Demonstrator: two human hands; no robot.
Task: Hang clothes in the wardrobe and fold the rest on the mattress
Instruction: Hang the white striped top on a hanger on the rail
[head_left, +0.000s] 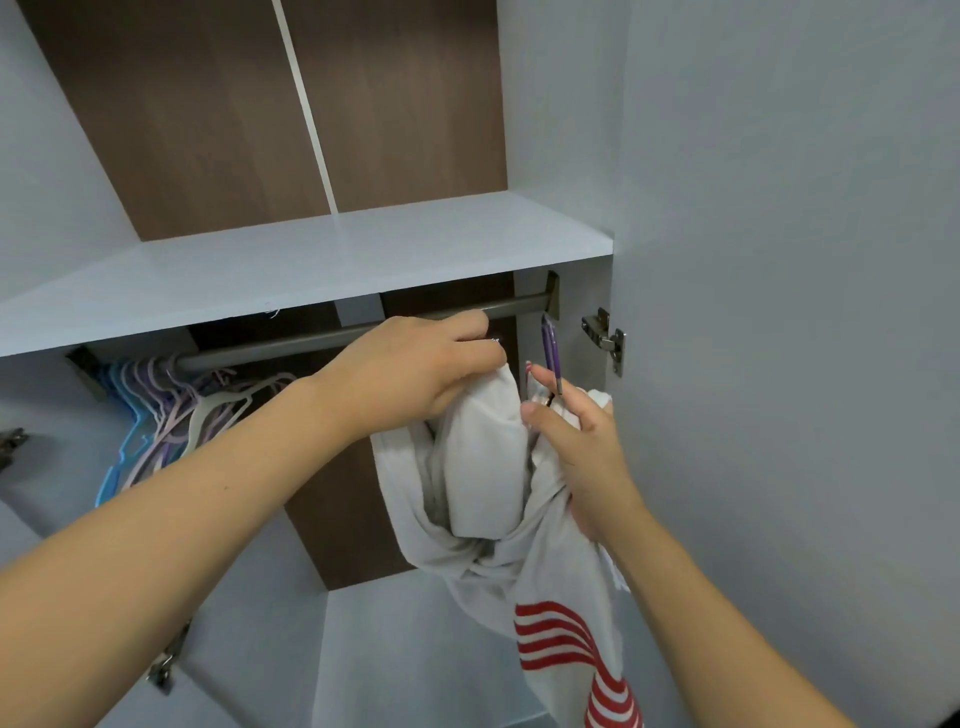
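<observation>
Gripping the white garment (483, 467) just under the rail (363, 332), your left hand (415, 369) bunches it. Your right hand (576, 447) pinches cloth beside the purple hanger (550, 353); bare rail lies leftward.

A home bedroom wardrobe (566, 130): hanging rail (322, 340), shelf (311, 260), bunched plastic hangers (161, 410).

Soft, matt pale-grey cloth garment with red printed stripes (498, 499), creased and bunched, gripped at 12 o'clock by the left hand (415, 374) and at 3 o'clock by the right hand (576, 441). Smooth, dull-sheened dark metal hanging rail (291, 343) under a matt, faintly textured light-grey laminate shelf (322, 260), backed at 12 o'clock by dark brown wood-grain panels (208, 114) of low sheen. Glossy thin purple plastic-coated hanger (550, 353) beside a shiny bare-steel door hinge (605, 335) at 3 o'clock, and smooth pastel plastic hangers (171, 410) bunched at 9 o'clock.
</observation>
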